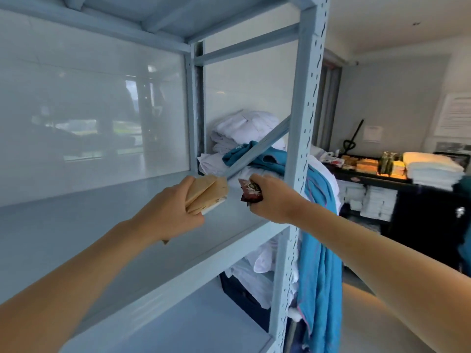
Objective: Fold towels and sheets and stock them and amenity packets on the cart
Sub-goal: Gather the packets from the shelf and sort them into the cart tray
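My left hand [168,212] grips a fanned bundle of tan paper amenity packets [207,192] above the bare middle shelf [102,225] of a pale blue metal rack. My right hand [272,200] pinches a small dark brown sachet [249,191] just right of the bundle, close to the rack's front upright [303,123]. The two hands are a short gap apart. Far right, a dark cart [420,212] carries folded white towels [430,169] on top, amenity items [367,164], and stacked white linen [377,202] on its lower shelf.
Behind the rack lies a heap of white linen [244,131] with a teal cloth [254,156] on it. A blue sheet [318,250] hangs down past the upright. A diagonal brace [260,149] crosses the rack's end. White wall panels back the shelves.
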